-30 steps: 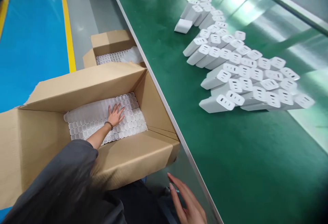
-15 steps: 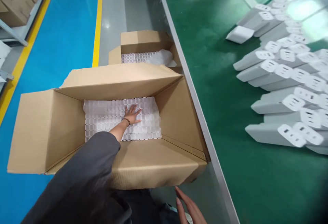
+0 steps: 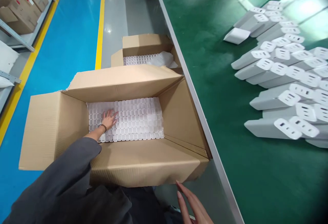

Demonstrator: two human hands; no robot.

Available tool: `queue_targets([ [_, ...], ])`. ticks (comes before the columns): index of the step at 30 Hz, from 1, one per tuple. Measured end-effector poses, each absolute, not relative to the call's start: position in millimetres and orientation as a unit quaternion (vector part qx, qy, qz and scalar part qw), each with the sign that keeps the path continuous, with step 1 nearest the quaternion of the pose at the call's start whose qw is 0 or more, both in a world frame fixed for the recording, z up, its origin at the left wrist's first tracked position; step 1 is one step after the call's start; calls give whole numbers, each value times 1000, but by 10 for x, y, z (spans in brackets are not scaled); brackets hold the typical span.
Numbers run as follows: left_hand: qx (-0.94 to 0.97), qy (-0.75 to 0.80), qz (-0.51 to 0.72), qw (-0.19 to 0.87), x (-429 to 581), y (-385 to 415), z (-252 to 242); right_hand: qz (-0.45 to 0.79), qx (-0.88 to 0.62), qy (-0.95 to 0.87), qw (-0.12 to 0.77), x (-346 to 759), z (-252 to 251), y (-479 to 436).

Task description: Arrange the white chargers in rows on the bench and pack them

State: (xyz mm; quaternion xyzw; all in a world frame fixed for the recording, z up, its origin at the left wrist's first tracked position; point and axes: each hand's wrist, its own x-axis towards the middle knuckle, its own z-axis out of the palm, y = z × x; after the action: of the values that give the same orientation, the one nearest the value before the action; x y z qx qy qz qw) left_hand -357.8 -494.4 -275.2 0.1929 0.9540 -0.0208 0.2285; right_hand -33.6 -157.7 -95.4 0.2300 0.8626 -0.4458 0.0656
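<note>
looks like a factory packing area, blue walkway (image 3: pixel 77 22) with yellow borders (image 3: pixel 100 26) left of the hands (image 3: pixel 109 119), steel shelving (image 3: pixel 16 35) of cartons (image 3: pixel 24 10) beyond, long green desk (image 3: pixel 205 60) with identical white port-faced blocks (image 3: pixel 263 128) rightward

Left hand (image 3: pixel 109 120) splayed palm down, right hand (image 3: pixel 197 207) loosely curved

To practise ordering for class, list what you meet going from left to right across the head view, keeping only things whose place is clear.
Cardboard boxes on the shelf → left hand → crumpled wrapping in the farther box → right hand → white slotted blocks.
</note>
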Motion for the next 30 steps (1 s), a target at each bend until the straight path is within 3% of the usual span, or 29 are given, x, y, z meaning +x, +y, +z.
queue_targets([
  [8, 79, 948, -65, 300, -3801, -5083, -2837, -400, 155, 903, 27, -208, -1009, -1510],
  [12, 97, 956, -66, 268, -3846, -4983, -2724, -366, 122, 922, 11, -190, -1012, -1522],
  [20, 281, 927, -14, 249, -3871, -3937, -2809, -341, 110, 933, -32, -304, -921, -1598],
  [26, 268, 911, -34, 313, -3964, -3462, -3061, -344, 152, 926, -41, -189, -877, -1592],
  [30, 266, 916, -43, 296, -3921, -3352, -3019, -338, 175, 924, -38, -96, -919, -1581],
])
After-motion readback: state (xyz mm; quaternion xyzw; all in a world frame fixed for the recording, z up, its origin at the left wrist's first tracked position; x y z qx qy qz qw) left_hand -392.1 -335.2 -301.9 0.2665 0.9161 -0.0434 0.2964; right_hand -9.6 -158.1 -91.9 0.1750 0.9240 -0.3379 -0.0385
